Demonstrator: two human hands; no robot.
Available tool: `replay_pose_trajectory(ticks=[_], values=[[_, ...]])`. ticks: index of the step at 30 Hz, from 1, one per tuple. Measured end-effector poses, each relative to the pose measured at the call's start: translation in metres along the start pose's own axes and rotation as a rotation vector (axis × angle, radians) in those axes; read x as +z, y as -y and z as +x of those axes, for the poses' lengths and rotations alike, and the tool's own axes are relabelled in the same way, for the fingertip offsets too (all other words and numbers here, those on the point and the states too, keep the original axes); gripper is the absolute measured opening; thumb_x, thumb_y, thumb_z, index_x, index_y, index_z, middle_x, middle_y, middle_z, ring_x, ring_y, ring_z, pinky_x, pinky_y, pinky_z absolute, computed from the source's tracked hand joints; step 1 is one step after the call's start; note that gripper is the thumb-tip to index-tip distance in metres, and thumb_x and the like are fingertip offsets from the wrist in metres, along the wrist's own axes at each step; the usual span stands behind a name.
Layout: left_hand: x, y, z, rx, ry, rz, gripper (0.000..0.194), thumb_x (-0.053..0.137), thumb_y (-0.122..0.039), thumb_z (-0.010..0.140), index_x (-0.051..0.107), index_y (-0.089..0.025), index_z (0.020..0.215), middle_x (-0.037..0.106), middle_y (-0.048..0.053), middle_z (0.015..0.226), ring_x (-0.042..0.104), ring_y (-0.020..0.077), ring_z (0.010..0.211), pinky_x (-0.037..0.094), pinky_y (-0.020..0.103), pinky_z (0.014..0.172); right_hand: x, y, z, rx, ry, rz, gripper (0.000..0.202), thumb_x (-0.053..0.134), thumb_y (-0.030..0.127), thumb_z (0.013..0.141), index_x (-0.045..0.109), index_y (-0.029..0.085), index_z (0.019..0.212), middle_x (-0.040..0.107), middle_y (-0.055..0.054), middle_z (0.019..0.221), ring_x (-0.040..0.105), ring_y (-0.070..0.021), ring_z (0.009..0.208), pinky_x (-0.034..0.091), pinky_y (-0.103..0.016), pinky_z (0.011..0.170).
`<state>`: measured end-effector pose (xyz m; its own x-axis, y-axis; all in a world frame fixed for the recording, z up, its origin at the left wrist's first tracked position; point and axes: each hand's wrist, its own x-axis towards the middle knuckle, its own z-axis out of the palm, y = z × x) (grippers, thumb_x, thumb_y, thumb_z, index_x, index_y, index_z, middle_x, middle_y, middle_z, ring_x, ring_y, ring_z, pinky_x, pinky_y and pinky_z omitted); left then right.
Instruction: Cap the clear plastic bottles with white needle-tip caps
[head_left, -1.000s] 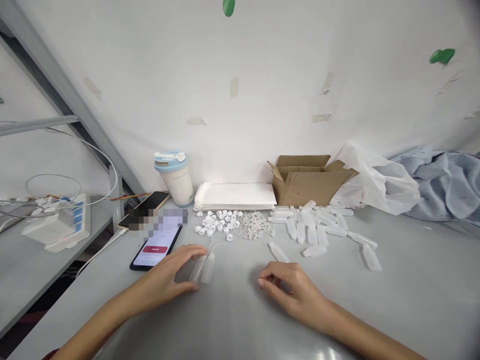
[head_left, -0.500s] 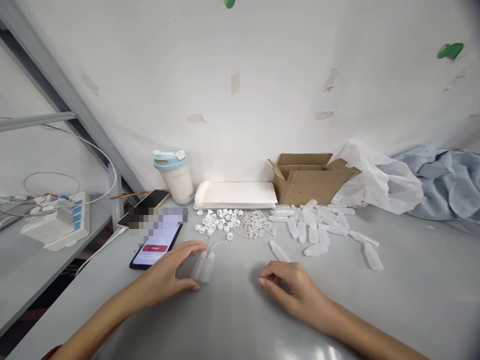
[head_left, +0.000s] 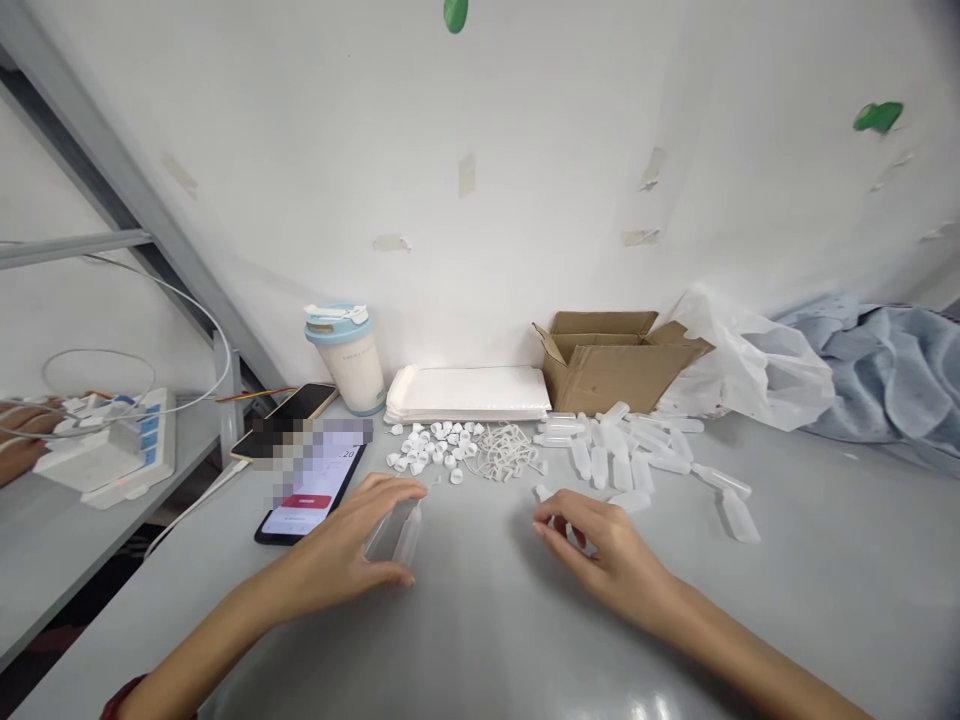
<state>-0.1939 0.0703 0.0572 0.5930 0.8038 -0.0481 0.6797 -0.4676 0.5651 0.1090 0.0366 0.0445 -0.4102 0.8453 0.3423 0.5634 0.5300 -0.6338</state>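
My left hand (head_left: 352, 540) is open, thumb and fingers apart around two small translucent plastic bottles lying on the table; the nearer one (head_left: 407, 537) shows best, and the other is partly behind my fingers. The thumb tip is beside its base. My right hand (head_left: 592, 545) is closed with curled fingers, thumb and index tips close together and nothing visible between them. Just behind it lies another translucent bottle, only its neck (head_left: 541, 492) showing past the knuckles. White caps (head_left: 431, 445), thin white loops of cord (head_left: 506, 455) and loose bottles (head_left: 621, 455) lie beyond both hands.
A phone with a lit screen (head_left: 319, 490) lies left, near a dark phone (head_left: 281, 422) and a cup (head_left: 351, 365). White packets (head_left: 472, 392), a cardboard box (head_left: 619, 375), a plastic bag (head_left: 750, 365) and blue cloth (head_left: 877, 375) line the back. Another person's hand (head_left: 22, 430) is beside the power strip (head_left: 154, 450).
My left hand has shifted slightly right over the two bottles. My right hand has moved forward and right, covering most of the single bottle. Another person's hand has appeared at far left.
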Motion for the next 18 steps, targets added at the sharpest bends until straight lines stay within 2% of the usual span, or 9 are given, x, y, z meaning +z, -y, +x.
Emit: replay_pose_trajectory(ticks=[6, 13, 18], values=[[-0.004, 0.004, -0.007, -0.069, -0.025, 0.050, 0.063, 0.070, -0.035, 0.072, 0.041, -0.029, 0.128, 0.046, 0.006, 0.134, 0.036, 0.0282, 0.127, 0.035, 0.045, 0.104, -0.005, -0.001, 0.001, -0.034, -0.028, -0.018, 0.013, 0.042, 0.014, 0.089, 0.055, 0.017, 0.089, 0.059, -0.003, 0.075, 0.053, -0.0109, 0.060, 0.040, -0.022, 0.053], [-0.012, 0.010, -0.024, -0.200, 0.033, 0.093, 0.065, 0.064, -0.033, 0.076, 0.035, -0.032, 0.134, 0.039, 0.003, 0.142, 0.032, 0.0284, 0.132, 0.037, 0.045, 0.103, -0.006, 0.001, 0.000, -0.056, 0.008, -0.037, 0.013, 0.042, 0.013, 0.089, 0.054, 0.018, 0.088, 0.059, -0.003, 0.076, 0.052, -0.0101, 0.059, 0.039, -0.021, 0.051], [-0.008, 0.012, -0.023, -0.190, 0.026, 0.097, 0.056, 0.060, -0.032, 0.078, 0.042, -0.030, 0.130, 0.047, 0.004, 0.137, 0.043, 0.0274, 0.126, 0.037, 0.043, 0.103, -0.004, 0.000, 0.000, -0.068, 0.017, -0.047, 0.014, 0.041, 0.013, 0.089, 0.054, 0.017, 0.088, 0.059, -0.003, 0.076, 0.052, -0.0102, 0.059, 0.039, -0.021, 0.052]])
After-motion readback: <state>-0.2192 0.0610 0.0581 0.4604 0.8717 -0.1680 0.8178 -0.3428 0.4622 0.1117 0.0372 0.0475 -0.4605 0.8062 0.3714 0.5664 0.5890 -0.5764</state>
